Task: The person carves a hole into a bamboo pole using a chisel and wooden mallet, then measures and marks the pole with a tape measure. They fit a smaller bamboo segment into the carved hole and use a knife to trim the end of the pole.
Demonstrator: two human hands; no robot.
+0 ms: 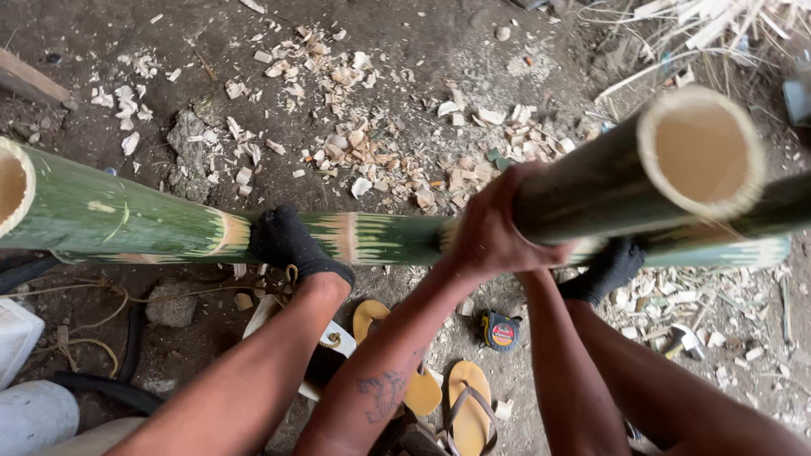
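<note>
1. Held pole: a green bamboo pole (591,190) slants from the centre of the scene up toward the camera at the right. Its hollow cut end (701,152) faces the viewer.
2. Left hand (490,228): wrapped around the held pole at its lower part, fingers clamped on the stem.
3. Right hand: the right forearm (549,338) rises under the same pole. The hand itself is hidden behind the left hand and the stem, so its grip cannot be told.
4. Lying pole: a second, thicker bamboo pole (127,219) lies across the ground from left to right, beyond the hands. Two feet in black socks (287,241) press against its near side.
5. Work done, as judged: pale shaved bands (346,236) show at the joints of the lying pole, and wood chips (363,152) are scattered over the far ground.
6. Work left, as judged: the held pole shows unbroken green skin with no pale bands.
7. Nearby: a tape measure (500,331) and yellow sandals (469,405) lie on the near ground.
</note>
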